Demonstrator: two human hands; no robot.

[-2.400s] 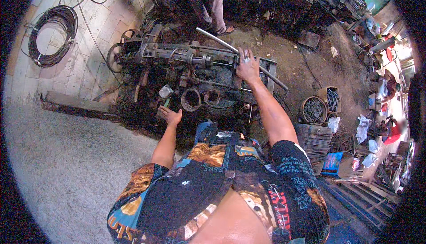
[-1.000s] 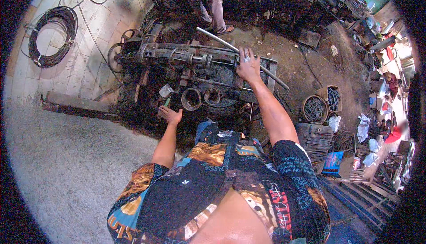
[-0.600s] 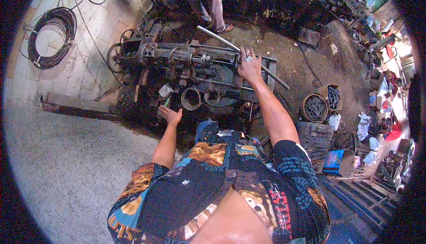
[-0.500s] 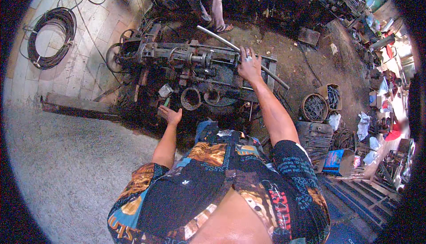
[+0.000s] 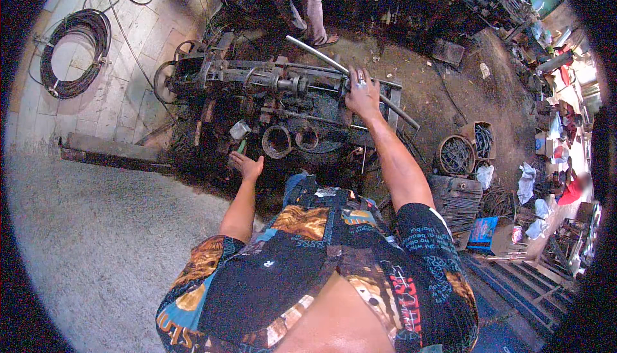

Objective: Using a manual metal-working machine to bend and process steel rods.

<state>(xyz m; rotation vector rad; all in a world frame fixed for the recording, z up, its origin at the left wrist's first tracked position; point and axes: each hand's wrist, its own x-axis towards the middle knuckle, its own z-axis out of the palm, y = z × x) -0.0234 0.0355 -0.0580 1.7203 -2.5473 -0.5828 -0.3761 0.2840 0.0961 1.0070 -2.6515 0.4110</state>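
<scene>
In front of me stands a dark, greasy machine (image 5: 225, 77) with a shaft, collars and a wheel at its left end. A long pale metal pipe (image 5: 315, 53) lies slantwise across its right end. My right hand (image 5: 362, 94), with a ring on it, is closed over the pipe near its middle; the fingertips are hidden. At the machine's near side my left hand (image 5: 248, 166) has its thumb apart from the fingers. Just beyond those fingers are a small green piece (image 5: 242, 146) and a whitish block (image 5: 240, 129). Two round metal rings (image 5: 277, 142) sit to their right.
A coil of black cable (image 5: 50, 64) lies on the tiles at far left. Another person's leg and foot (image 5: 315, 19) are beyond the machine. At right are a round container (image 5: 441, 160) of metal bits, a carton (image 5: 490, 228) and metal racks (image 5: 533, 289). A metal channel (image 5: 116, 149) lies at left.
My hands and the pipe stay nearly where they were. The other person's foot beyond the machine has shifted slightly, and a red-clad figure at far right has moved a little.
</scene>
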